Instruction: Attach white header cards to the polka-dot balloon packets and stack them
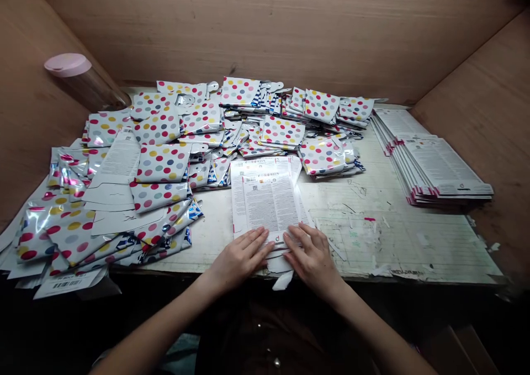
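Note:
A small stack of white printed cards (267, 201), text side up, lies at the near middle of the table (414, 237). My left hand (242, 259) rests flat on its near left corner, fingers stretched out. My right hand (310, 256) lies flat on the near right corner, fingers spread. The two hands almost touch over the lower edge of the stack. A white tab (284, 280) of a card hangs over the table's front edge between them.
Heaps of polka-dot folded packets (163, 162) cover the left and back of the table. A fanned stack of flat printed cards (430, 165) lies at the right. A pink-lidded jar (78, 79) leans at the back left. Wooden walls close in three sides.

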Motion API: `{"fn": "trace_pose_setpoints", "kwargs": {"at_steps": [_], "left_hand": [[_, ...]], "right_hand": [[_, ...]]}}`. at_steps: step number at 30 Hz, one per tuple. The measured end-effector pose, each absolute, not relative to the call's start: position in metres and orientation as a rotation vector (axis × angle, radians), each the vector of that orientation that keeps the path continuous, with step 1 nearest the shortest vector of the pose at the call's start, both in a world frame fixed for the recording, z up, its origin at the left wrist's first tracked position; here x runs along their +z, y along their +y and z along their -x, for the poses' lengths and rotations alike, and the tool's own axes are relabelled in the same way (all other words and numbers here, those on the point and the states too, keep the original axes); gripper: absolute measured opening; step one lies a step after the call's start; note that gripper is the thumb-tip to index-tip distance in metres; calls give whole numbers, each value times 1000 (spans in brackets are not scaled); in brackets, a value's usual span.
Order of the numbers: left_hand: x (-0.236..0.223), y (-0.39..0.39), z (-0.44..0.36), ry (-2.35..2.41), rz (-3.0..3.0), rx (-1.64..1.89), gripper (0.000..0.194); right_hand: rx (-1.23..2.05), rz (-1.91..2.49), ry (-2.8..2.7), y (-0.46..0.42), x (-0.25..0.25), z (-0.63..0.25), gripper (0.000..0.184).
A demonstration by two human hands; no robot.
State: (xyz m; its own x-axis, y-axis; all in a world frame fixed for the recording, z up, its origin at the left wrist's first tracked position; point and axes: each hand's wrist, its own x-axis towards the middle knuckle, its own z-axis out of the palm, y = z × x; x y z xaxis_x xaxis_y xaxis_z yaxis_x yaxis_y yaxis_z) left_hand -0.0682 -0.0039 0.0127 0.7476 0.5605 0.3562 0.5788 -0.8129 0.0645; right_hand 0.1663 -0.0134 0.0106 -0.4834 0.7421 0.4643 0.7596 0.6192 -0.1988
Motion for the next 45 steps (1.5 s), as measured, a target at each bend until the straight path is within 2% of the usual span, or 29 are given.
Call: {"fn": "trace_pose_setpoints", "kwargs": {"at_steps": [3,8,12,18,22,26,29,37,41,43,45], "left_hand": [[18,0,71,-815,2910,-546,34],[14,-4,61,-933,2851,-723,24],[18,-9,60,-832,2820,-808,27],[22,6,61,-922,2822,-740,31],[22,13,59,-883,2822,-732,34],[41,7,53,-755,2779,-917,26],[59,3,50,-754,2760,-1025,29],[81,6,41,-776,2757,-1074,30],[102,9,37,-704,2720,-1100,29],[104,17,43,-815,2711,-1203,30],[94,28,51,-1288,2548,-1295,38]], "right_hand": [[-79,994,-2402,-6,11,-163,25],[-226,704,-2491,1,3,-163,26],[-305,613,-2555,4,16,-165,27],[-408,720,-2558,7,23,-159,25],[-434,640,-2553,8,18,-161,27],[-383,590,-2521,4,41,-165,28],[-378,705,-2520,3,64,-166,29],[-281,762,-2376,7,88,-165,32],[-375,902,-2361,-1,102,-164,34],[-388,850,-2350,3,112,-190,35],[-483,893,-2222,21,121,-238,35]]}}
